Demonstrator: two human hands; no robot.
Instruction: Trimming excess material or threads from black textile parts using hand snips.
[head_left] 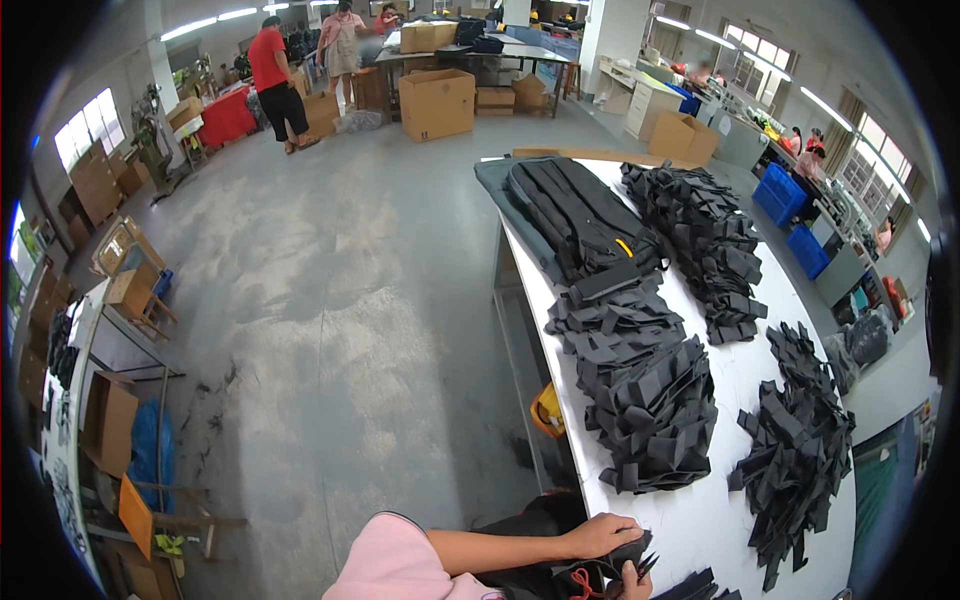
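Note:
At the near edge of the white table, my left hand point(603, 535) is closed on a small black fabric piece point(632, 550). Just below it, my right hand point(634, 581) is partly cut off by the lower edge of the picture. Its fingers are closed around dark pointed snips point(649, 563), whose tips stick out past the fabric. A red cord point(584, 584) hangs beside the hands. Close by on the table lie black fabric strips point(700, 586). Farther up is a large heap of similar black pieces point(650, 415).
More black heaps lie on the white table point(715, 420), along its right point(800, 450) and far side point(700, 230). Black bags point(580, 215) are stacked at its far left. A yellow container point(547, 411) sits beneath the edge. Cardboard boxes point(437, 104) and people point(270, 75) are farther off.

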